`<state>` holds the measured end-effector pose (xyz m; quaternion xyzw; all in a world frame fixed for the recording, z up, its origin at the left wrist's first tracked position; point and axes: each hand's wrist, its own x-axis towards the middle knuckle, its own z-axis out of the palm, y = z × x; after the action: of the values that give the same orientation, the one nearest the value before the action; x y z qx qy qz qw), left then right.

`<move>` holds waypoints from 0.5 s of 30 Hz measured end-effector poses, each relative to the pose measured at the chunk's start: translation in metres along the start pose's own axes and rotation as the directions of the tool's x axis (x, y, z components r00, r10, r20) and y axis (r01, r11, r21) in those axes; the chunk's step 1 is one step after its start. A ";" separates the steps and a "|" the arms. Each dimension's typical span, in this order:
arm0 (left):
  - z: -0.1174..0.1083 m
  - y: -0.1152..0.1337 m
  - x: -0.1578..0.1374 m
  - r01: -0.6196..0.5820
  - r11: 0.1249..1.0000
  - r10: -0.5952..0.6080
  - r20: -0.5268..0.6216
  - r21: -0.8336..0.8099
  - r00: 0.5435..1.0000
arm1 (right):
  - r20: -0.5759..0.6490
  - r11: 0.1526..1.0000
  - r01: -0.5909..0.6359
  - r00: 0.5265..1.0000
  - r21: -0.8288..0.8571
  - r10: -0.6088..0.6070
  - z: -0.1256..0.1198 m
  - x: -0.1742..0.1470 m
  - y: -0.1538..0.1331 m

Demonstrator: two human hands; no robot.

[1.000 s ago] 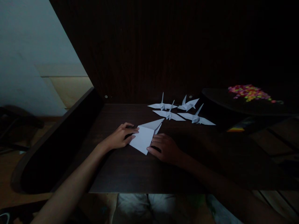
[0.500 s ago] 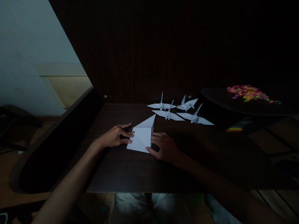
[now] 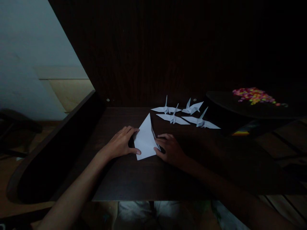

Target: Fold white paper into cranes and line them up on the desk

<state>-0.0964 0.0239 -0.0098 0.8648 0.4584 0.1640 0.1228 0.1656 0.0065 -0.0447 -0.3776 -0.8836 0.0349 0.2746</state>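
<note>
A white folded sheet of paper (image 3: 145, 140) lies on the dark wooden tabletop, its pointed end toward the back. My left hand (image 3: 122, 142) holds its left side, thumb on the lower left corner and fingers at the upper left edge. At the right edge, my right hand (image 3: 171, 150) grips the paper between thumb and fingers, where the layers stand slightly apart. Behind and to the right are several white origami cranes (image 3: 173, 118), wings spread; the nearest to the right is another crane (image 3: 200, 122).
A dark raised shelf (image 3: 223, 102) on the right bears a heap of small colourful pieces (image 3: 255, 95). Below it is a rainbow-coloured item (image 3: 241, 132), partly in shadow. A tall dark back panel (image 3: 148, 57) and a left side panel (image 3: 59, 156) bound the tabletop.
The paper has turned, its point swinging left and its flat upper flap no longer showing. My left hand has spread its thumb down to the lower corner. The cranes have stayed put.
</note>
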 end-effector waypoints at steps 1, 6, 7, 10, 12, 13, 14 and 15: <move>0.001 -0.002 0.000 0.019 1.000 -0.019 0.001 -0.011 1.000 | -0.003 0.999 0.034 0.999 -0.007 -0.034 0.000 0.000 0.000; 0.006 -0.009 0.000 0.048 0.993 -0.040 0.084 -0.107 0.996 | 0.019 0.969 0.245 0.969 -0.018 -0.245 0.003 -0.001 0.001; 0.006 -0.009 0.000 0.043 0.991 -0.030 0.102 -0.123 0.994 | 0.036 0.960 0.279 0.960 -0.014 -0.278 0.004 -0.002 0.002; 0.006 -0.007 0.000 0.025 0.987 -0.002 0.143 -0.159 0.990 | 0.078 0.945 0.326 0.942 0.001 -0.325 0.005 -0.003 0.003; 0.006 -0.004 0.000 0.001 0.983 0.028 0.161 -0.181 0.987 | 0.093 0.947 0.321 0.943 0.005 -0.321 0.004 -0.003 0.002; 0.006 -0.002 0.000 -0.019 0.982 0.050 0.163 -0.186 0.985 | 0.104 0.949 0.316 0.943 0.006 -0.315 0.003 -0.003 0.001; 0.006 0.001 -0.001 -0.046 0.982 0.076 0.158 -0.186 0.985 | 0.117 0.951 0.309 0.944 0.008 -0.308 0.002 -0.003 0.000; 0.006 0.003 -0.001 -0.078 0.981 0.105 0.148 -0.179 0.983 | 0.130 0.953 0.304 0.944 0.010 -0.303 0.001 -0.002 -0.002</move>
<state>-0.0919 0.0209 -0.0144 0.8813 0.3911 0.1401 0.2251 0.1654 0.0040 -0.0461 -0.2353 -0.9474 0.0121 0.2168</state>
